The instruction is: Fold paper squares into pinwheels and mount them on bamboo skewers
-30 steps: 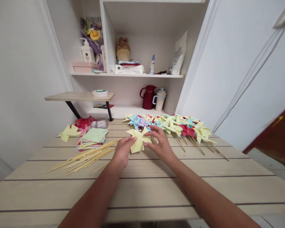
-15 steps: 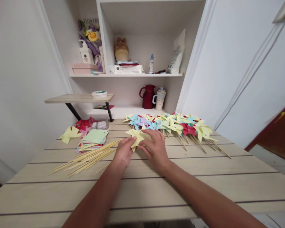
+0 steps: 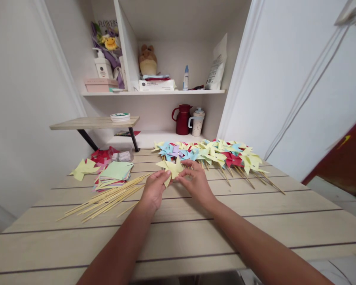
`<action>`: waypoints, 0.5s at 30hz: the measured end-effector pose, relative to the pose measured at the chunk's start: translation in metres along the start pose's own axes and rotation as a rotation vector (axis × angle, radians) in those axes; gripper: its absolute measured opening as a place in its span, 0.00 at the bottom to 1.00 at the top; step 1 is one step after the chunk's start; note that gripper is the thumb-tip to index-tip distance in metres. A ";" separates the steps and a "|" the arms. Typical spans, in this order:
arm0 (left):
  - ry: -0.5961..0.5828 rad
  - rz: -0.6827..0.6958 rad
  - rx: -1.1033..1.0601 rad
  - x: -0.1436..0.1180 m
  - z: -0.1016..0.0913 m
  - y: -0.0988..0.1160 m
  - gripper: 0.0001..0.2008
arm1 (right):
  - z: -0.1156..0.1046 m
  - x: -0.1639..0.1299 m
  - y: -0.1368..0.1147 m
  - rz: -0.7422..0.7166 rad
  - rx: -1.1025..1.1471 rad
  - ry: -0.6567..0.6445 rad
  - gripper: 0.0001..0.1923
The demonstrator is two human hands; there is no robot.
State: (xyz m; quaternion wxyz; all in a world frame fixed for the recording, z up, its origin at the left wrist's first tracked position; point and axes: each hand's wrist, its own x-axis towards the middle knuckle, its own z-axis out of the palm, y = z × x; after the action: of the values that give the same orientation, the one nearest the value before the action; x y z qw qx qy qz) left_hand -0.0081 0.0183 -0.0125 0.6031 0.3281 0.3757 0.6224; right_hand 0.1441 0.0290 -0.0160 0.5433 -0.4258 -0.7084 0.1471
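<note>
A yellow paper pinwheel [image 3: 172, 168] is held up over the middle of the table, its pointed blades spread. My left hand [image 3: 154, 189] grips its lower left side, thumb on the front. On the opposite side, my right hand [image 3: 195, 183] pinches the pinwheel's edge between thumb and fingers. Just left of my left hand lies a loose bundle of thin wooden sticks [image 3: 106, 199]. Behind the sticks is a stack of square coloured papers [image 3: 115, 172], pale green on top. Finished pinwheels on sticks [image 3: 213, 152] lie in a row beyond my right hand.
Another yellow pinwheel [image 3: 83, 169] lies by red paper pieces [image 3: 102, 154] and a clear plastic box [image 3: 123, 154] at the left. A small raised shelf [image 3: 91, 123] stands behind them. At the back are a red jug [image 3: 183, 120] and a cup [image 3: 197, 123].
The view has shifted slightly. My right hand's fingers have drawn back a little from over the pinwheel to its right edge, so more of its blades show. My left hand keeps its hold.
</note>
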 end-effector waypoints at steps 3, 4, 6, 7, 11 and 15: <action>0.016 -0.003 -0.002 0.000 0.001 0.000 0.16 | 0.001 0.001 0.000 0.030 0.021 -0.006 0.07; 0.023 -0.002 -0.008 0.000 0.001 0.000 0.16 | 0.001 0.001 0.000 0.035 0.045 -0.003 0.07; 0.028 0.004 -0.025 -0.001 0.002 0.002 0.15 | -0.001 0.003 0.000 0.036 0.113 0.012 0.06; 0.029 0.008 -0.032 -0.002 0.003 0.002 0.14 | -0.002 0.004 0.000 0.035 0.149 0.022 0.06; 0.037 0.004 -0.037 -0.003 0.004 0.004 0.13 | -0.005 0.006 -0.002 0.040 0.226 0.035 0.05; 0.053 -0.006 -0.050 -0.003 0.003 0.004 0.13 | -0.005 0.004 -0.002 0.057 0.217 -0.002 0.05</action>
State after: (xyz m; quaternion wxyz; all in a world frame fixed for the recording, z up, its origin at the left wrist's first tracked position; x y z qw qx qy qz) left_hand -0.0069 0.0156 -0.0073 0.6029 0.2953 0.3770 0.6381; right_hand 0.1472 0.0295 -0.0101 0.5813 -0.3840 -0.6765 0.2388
